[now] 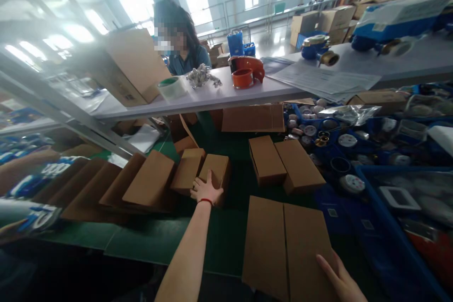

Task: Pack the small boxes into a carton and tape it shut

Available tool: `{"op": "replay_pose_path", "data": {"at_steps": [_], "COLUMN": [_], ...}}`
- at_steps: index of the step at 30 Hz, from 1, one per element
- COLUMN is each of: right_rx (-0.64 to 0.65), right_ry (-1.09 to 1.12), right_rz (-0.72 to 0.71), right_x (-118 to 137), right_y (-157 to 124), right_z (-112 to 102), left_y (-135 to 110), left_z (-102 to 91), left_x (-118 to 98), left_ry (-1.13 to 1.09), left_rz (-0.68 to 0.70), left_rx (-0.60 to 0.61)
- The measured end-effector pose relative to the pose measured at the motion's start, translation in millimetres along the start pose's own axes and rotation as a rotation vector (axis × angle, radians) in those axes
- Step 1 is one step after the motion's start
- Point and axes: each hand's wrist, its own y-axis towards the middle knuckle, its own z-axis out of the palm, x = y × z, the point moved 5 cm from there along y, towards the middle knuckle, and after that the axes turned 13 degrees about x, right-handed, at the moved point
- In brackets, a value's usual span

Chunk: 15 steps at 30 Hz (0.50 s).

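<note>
Large flat brown cardboard carton with a centre seam (283, 245) lying closed on the dark green work surface (148, 240) at the near edge, right of centre; pair of closed brown cardboard boxes (285, 163) side by side just beyond it; row of small brown cardboard boxes (152, 179) leaning one against the next on the left. Risk, as a judgement: leaning row liable to topple or slide if the end box is pushed rather than lifted, each box resting on its neighbour; large carton liable to skid toward the near edge under a one-sided press. Small brown cardboard box at the row's right end (215, 170) under the left hand (205, 191). Left arm stretched forward, red band at the wrist, palm down, fingers spread flat on the box top, not closed round it. Right hand (339, 278) at the carton's near right corner, fingers extended and laid open on the cardboard, nothing grasped.
</note>
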Motion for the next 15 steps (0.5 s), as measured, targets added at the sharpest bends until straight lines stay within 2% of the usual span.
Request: {"op": "replay_pose_path", "data": {"at_steps": [2,6,7,9,11,12,14,15], "right_rx": [0.076,0.162,0.174,0.191,0.203,0.196,0.115,0.058], "right_ry": [0.085,0.188,0.202,0.248,0.301,0.31,0.224,0.143], "right_rz": [0.045,0.12,0.147,0.197,0.216,0.21,0.167,0.141], "right_x": [2,1,-1,-7,-9,-9,-2,5], "right_y": [-2,0,1,3,3,4,7,11], "right_z": [5,9,8,4,-3,-8,-17,-20], "left_y": [-29,-113,-132,-158,-158,-148,-111,-90], "left_z": [11.2,42.8,53.3,74.9,88.8,92.8,102.6,109.6], "left_x": [9,24,27,36,46,54,67,69], "left_ry": [0.037,0.06,0.022,-0.136,-0.401,-0.567,-0.847,-0.903], "left_rz": [0.029,0.077,0.1,0.216,0.384,0.429,0.383,0.342], "left_rx": [-0.027,-0.045,-0.013,0.137,0.3,0.364,0.467,0.509]}}
